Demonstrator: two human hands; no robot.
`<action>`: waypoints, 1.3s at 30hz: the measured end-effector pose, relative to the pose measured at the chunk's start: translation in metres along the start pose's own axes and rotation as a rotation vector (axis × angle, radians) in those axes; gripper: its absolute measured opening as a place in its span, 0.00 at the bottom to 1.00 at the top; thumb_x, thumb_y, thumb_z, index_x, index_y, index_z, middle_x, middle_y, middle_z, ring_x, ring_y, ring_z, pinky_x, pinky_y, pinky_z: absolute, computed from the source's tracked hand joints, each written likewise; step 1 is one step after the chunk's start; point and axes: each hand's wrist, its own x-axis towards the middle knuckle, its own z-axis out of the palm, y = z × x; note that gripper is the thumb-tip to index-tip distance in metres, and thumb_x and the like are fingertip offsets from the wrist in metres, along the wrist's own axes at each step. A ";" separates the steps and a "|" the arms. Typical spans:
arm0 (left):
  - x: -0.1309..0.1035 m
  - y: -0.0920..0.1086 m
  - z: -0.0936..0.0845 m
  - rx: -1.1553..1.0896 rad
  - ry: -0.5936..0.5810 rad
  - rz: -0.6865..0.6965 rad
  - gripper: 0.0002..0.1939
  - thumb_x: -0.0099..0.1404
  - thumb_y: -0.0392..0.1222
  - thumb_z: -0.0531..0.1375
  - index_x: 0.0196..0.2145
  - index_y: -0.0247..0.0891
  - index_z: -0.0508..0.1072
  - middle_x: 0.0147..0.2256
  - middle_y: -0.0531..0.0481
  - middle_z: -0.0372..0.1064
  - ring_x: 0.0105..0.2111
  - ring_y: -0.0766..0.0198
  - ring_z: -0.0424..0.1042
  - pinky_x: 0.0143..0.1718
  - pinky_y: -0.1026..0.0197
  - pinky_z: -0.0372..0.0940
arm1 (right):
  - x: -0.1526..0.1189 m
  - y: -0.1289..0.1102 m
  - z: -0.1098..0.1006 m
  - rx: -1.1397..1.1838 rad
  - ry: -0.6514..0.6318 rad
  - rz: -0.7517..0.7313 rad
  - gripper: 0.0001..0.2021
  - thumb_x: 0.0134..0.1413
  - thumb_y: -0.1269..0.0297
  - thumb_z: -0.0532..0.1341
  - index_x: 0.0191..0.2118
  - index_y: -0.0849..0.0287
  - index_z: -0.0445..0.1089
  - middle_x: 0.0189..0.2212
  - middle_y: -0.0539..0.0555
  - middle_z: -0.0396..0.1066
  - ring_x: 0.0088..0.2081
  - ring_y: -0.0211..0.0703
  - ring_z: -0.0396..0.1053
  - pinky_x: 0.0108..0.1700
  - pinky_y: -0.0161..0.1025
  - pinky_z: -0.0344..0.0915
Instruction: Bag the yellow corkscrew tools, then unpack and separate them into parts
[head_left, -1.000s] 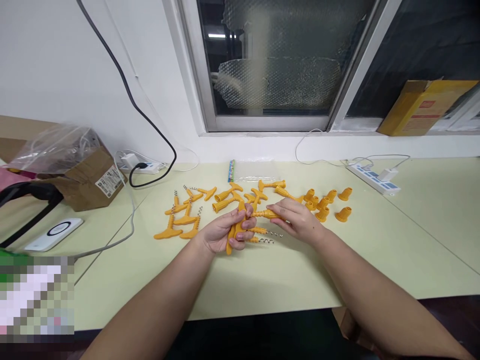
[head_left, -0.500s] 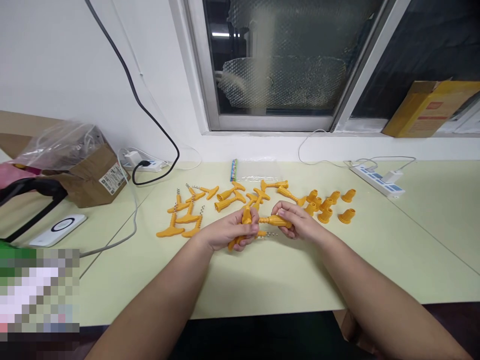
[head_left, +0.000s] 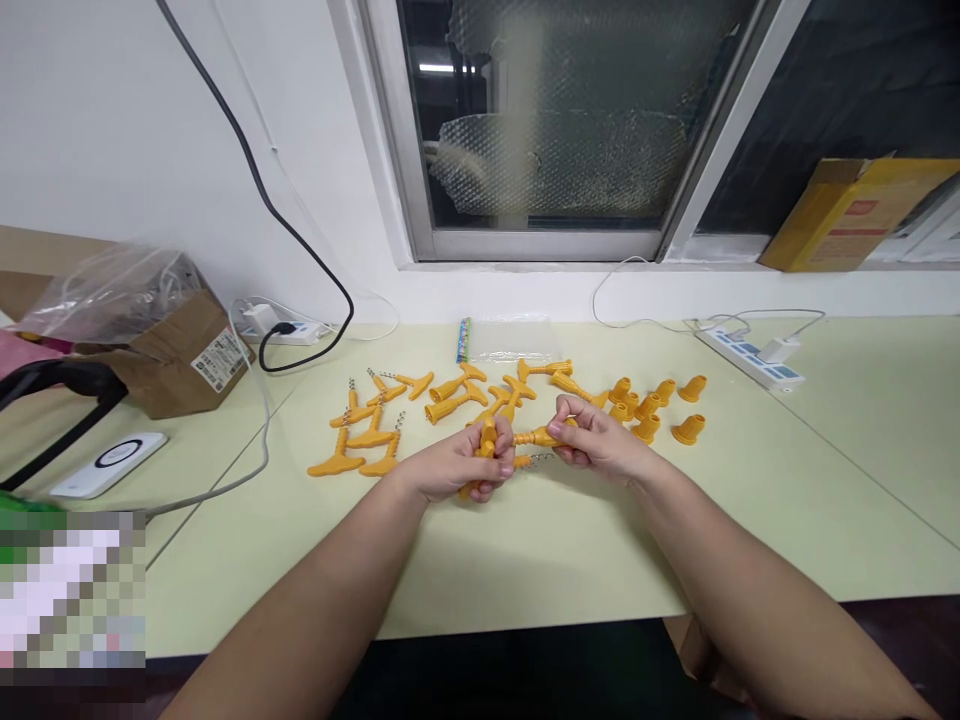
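Note:
My left hand [head_left: 480,462] is closed around the handle of a yellow corkscrew [head_left: 487,440]. On the other end of that corkscrew sits a yellow sleeve [head_left: 541,436], pinched between the thumb and fingers of my right hand [head_left: 589,438]. Part of the ridged shaft shows between the hands; the sleeve hides the screw. Below the shaft, a bare metal spiral [head_left: 536,460] pokes out beside my left hand, its handle mostly covered. Left of my hands lie several bare corkscrews [head_left: 371,437]. Behind are several sleeved corkscrews [head_left: 454,403]. Several loose sleeves [head_left: 646,405] stand to the right.
A clear plastic bag [head_left: 514,340] lies at the back by the wall. Power strips [head_left: 750,360] with cables sit at the back. On the left are a cardboard box [head_left: 176,350] and a white charging pad [head_left: 109,465]. The table's front edge [head_left: 525,628] runs below my forearms.
My right hand's grip on the sleeve has shifted, fingers now bunched nearer its end. My left hand keeps its hold. The whole view has moved slightly.

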 end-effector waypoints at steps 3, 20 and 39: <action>0.000 -0.001 0.000 -0.087 -0.032 -0.008 0.20 0.63 0.38 0.67 0.34 0.42 0.55 0.27 0.60 0.58 0.19 0.74 0.59 0.19 0.70 0.53 | -0.003 0.001 -0.003 -0.136 -0.013 -0.101 0.19 0.60 0.49 0.66 0.34 0.52 0.56 0.22 0.42 0.58 0.22 0.34 0.55 0.23 0.33 0.47; -0.005 0.008 -0.009 -0.368 0.010 -0.025 0.18 0.63 0.37 0.66 0.34 0.44 0.56 0.26 0.59 0.52 0.18 0.72 0.56 0.15 0.72 0.45 | -0.006 -0.003 -0.014 -0.849 0.248 -0.623 0.08 0.60 0.61 0.65 0.42 0.53 0.65 0.39 0.55 0.70 0.41 0.48 0.69 0.45 0.47 0.67; -0.024 0.016 -0.083 1.476 1.221 -0.007 0.13 0.65 0.34 0.54 0.45 0.44 0.72 0.50 0.45 0.68 0.47 0.53 0.70 0.43 0.54 0.65 | -0.004 -0.005 -0.042 -1.221 0.591 0.075 0.09 0.52 0.69 0.60 0.40 0.53 0.64 0.35 0.52 0.72 0.36 0.46 0.69 0.33 0.38 0.57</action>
